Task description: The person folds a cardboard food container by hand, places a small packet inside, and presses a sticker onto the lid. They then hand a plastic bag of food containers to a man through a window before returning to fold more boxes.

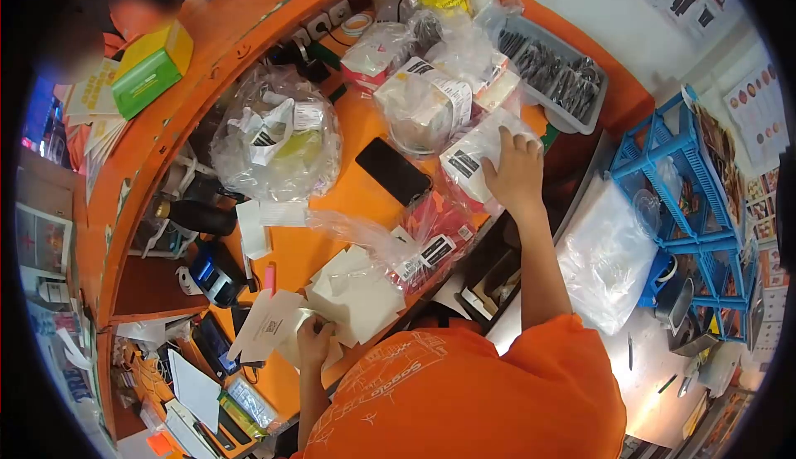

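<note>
My left hand (315,340) is low on the orange counter, its fingers curled at the edge of a beige paper sheet (290,345). Beside it lies a printed beige card (269,324) with a square code on it. My right hand (518,173) rests with fingers spread on a white package in clear plastic (477,156), which bears a black-and-white label. Below that package lies a red package in clear plastic (439,247), also labelled. A black phone (393,171) sits left of the white package. More beige paper (356,293) is spread between my left hand and the red package.
Bulky clear plastic bags with labelled contents (278,136) stand at the back left. A grey bin (580,86) holds wrapped black cutlery. Blue racks (688,210) and a white plastic bundle (609,252) are at right. A card terminal (217,272) stands at left. Another person is beyond the counter.
</note>
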Demonstrator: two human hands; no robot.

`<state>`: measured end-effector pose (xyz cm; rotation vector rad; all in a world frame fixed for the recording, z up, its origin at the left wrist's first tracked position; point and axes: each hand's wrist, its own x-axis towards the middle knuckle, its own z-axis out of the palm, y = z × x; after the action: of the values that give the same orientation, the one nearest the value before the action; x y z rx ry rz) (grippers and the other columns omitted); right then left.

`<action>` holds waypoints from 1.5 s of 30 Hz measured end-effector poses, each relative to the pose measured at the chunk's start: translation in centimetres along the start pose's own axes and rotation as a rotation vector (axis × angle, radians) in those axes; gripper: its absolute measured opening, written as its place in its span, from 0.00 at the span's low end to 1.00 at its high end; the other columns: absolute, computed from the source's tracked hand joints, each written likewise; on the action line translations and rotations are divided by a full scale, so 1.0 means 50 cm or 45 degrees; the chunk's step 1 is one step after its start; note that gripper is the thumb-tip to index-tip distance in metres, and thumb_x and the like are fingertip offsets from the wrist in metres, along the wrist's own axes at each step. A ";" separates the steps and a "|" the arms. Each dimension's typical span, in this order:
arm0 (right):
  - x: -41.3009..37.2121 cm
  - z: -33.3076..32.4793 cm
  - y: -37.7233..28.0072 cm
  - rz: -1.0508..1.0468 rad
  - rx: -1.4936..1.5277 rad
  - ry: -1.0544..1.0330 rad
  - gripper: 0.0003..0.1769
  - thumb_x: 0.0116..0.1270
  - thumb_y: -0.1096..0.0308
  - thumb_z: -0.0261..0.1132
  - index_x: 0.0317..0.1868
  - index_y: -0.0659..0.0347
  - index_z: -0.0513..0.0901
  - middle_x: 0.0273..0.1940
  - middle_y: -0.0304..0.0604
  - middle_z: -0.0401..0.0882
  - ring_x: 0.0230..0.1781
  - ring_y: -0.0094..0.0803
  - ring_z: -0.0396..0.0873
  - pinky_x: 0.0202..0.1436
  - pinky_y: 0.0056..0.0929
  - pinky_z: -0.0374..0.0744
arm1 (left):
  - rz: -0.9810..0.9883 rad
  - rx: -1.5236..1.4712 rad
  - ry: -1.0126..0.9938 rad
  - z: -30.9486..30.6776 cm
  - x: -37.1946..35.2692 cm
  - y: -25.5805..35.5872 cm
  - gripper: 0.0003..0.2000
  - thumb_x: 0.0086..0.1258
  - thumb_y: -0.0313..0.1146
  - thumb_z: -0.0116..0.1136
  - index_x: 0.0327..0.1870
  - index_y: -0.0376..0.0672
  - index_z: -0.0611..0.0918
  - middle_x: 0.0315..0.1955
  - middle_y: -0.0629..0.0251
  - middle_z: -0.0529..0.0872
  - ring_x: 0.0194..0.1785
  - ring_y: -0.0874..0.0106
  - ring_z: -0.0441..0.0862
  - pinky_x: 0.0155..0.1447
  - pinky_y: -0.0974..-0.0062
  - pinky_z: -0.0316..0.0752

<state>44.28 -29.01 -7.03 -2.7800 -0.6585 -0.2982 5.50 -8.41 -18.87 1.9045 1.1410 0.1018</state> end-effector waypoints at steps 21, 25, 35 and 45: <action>-0.066 -0.541 -0.226 -0.827 1.523 0.283 0.20 0.50 0.59 0.66 0.22 0.55 0.60 0.21 0.26 0.53 0.21 0.14 0.51 0.24 0.15 0.53 | 0.134 -0.130 -0.048 -0.053 -0.051 -0.004 0.16 0.49 0.45 0.58 0.25 0.39 0.80 0.20 0.58 0.79 0.27 0.65 0.77 0.32 0.70 0.69; -0.052 -0.591 -0.411 -1.033 1.845 -0.065 0.15 0.50 0.70 0.66 0.25 0.56 0.64 0.21 0.28 0.62 0.23 0.13 0.61 0.28 0.12 0.60 | 0.118 -0.065 -0.017 -0.075 -0.065 -0.032 0.18 0.50 0.49 0.56 0.24 0.39 0.79 0.19 0.59 0.79 0.25 0.65 0.76 0.32 0.70 0.68; 0.142 -0.537 -1.096 -1.931 1.699 0.076 0.14 0.46 0.66 0.70 0.28 0.62 0.74 0.23 0.34 0.72 0.27 0.22 0.71 0.32 0.21 0.70 | 0.155 -0.296 -0.034 -0.073 -0.063 -0.095 0.19 0.55 0.50 0.56 0.22 0.39 0.79 0.19 0.61 0.79 0.23 0.71 0.74 0.30 0.73 0.67; 0.177 -0.324 -1.362 -1.535 1.348 0.012 0.16 0.48 0.67 0.67 0.37 0.61 0.76 0.34 0.44 0.77 0.38 0.32 0.75 0.44 0.29 0.73 | 0.116 -0.414 -0.060 -0.102 -0.084 -0.069 0.18 0.57 0.47 0.54 0.26 0.38 0.80 0.21 0.60 0.80 0.27 0.70 0.76 0.34 0.76 0.68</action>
<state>18.27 28.31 24.86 -1.1637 -1.7561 -0.0976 -1.64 -7.60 -16.83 1.6588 0.9426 0.2741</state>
